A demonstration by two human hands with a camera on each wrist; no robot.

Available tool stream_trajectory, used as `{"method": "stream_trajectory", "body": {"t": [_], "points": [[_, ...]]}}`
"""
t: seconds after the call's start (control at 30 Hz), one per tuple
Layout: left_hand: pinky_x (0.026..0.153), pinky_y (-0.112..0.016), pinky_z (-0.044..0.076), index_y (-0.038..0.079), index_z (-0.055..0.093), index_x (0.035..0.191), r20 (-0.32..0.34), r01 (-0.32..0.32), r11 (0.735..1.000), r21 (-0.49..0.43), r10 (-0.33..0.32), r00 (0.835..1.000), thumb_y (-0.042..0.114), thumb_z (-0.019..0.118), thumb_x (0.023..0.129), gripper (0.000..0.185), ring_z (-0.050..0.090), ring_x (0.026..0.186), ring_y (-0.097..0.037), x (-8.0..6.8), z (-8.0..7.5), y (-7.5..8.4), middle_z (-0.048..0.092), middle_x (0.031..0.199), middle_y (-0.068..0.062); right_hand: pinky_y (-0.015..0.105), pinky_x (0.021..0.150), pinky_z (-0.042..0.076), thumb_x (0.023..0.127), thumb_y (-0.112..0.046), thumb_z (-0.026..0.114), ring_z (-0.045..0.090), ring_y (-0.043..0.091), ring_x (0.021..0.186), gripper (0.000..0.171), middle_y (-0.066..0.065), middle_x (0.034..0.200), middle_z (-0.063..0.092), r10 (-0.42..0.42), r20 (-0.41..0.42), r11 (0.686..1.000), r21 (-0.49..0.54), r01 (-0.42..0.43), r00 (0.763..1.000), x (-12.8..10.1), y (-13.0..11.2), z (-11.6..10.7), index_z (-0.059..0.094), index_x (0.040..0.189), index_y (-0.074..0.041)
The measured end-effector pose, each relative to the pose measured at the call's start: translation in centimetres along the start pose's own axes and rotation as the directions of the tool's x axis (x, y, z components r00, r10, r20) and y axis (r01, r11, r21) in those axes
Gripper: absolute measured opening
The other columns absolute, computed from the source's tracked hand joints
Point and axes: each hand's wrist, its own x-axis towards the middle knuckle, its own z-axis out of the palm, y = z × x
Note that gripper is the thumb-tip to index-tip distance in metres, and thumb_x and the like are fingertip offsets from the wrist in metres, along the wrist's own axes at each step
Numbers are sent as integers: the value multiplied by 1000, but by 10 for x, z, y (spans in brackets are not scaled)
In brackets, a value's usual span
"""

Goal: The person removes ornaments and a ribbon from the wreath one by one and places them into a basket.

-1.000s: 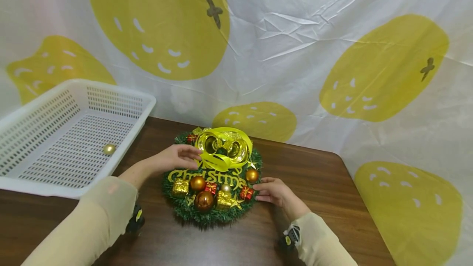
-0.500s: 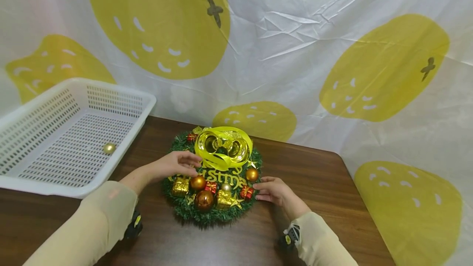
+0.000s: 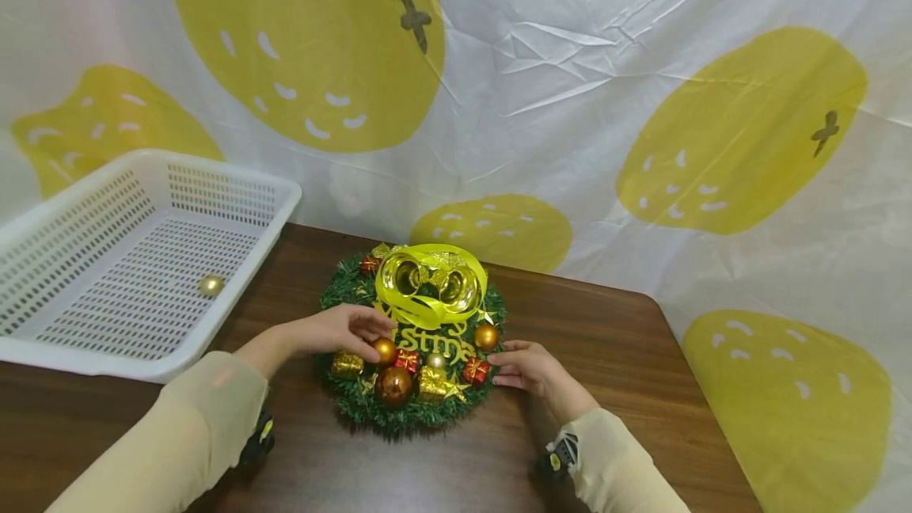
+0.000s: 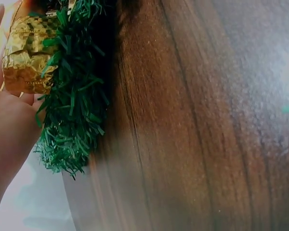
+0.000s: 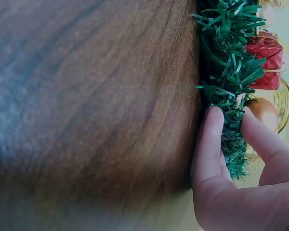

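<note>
Resting on the dark wood bench, the right hand pinches the near right rim of the Christmas wreath, green tinsel caught between thumb and fingers, as the right wrist view shows beside a small red gift box. The left hand lies over the wreath's left side with relaxed fingers, its fingertips touching an orange bauble just beside a gold foil gift box; the left wrist view shows that box against the palm. The wreath lies flat in the middle of the bench, round, with no long axis; its lettering reads upright toward the person and its big yellow ribbon bow sits at the far side. Of the gold cut-out lettering only "stm" can be read; the rest is covered by the hand and the bow. Farther left, a white perforated basket stands on the bench corner with one small gold ball inside. Behind everything hangs a creased white cloth backdrop printed with large yellow lemon shapes.
</note>
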Motion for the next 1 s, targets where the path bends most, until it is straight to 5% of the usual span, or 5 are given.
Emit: {"method": "stream_trajectory", "body": {"t": [0.17,0.43,1.0], "points": [[90,-35,51,-5,49,130,35,-26,999,38,25,999,14,70,82,56,54,114,-29,1,1,0,54,129,-22,23,64,57,88,0,58,60,10,65,69,6,82,60,-2,3,1000,5,2,1000,0,0,0,17,142,14],[81,-29,53,-4,56,124,-1,-5,998,60,5,1000,13,71,81,48,59,100,-19,2,1,0,61,118,-17,23,63,57,88,1,58,59,10,64,69,5,81,58,-2,4,1000,4,2,1000,1,-1,1,16,141,15],[77,-30,54,-5,56,124,-62,17,1000,-20,-18,998,15,70,83,48,62,96,-17,1,-5,9,62,117,-17,23,64,57,88,1,58,58,9,64,68,2,80,59,-8,-1,1000,-15,8,1000,0,1,0,17,142,14]]}}
